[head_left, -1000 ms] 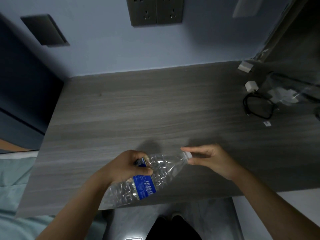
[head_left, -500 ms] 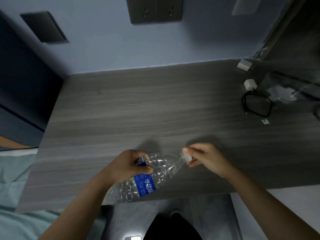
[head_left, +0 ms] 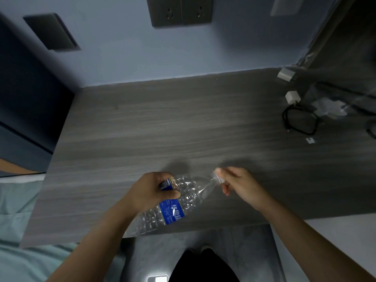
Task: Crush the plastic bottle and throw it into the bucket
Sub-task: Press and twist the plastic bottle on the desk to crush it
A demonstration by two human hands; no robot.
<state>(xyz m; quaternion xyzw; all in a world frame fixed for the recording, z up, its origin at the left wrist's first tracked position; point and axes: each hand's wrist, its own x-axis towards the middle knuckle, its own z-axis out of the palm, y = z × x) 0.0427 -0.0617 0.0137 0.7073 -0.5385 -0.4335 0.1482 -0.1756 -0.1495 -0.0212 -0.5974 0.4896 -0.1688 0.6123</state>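
Note:
A clear plastic bottle with a blue label lies tilted above the front edge of the grey wooden table, its neck pointing up and to the right. My left hand grips the bottle around its middle, just above the label. My right hand pinches the white cap at the neck with thumb and fingers. No bucket is in view.
At the table's far right lie two white chargers, a coiled black cable and a clear plastic wrapper. Wall sockets sit above. A light green bed is to the left. Grey floor is below.
My right hand has closed from flat, extended fingers to a pinch on the cap. The left hand keeps its hold and the bottle has barely moved.

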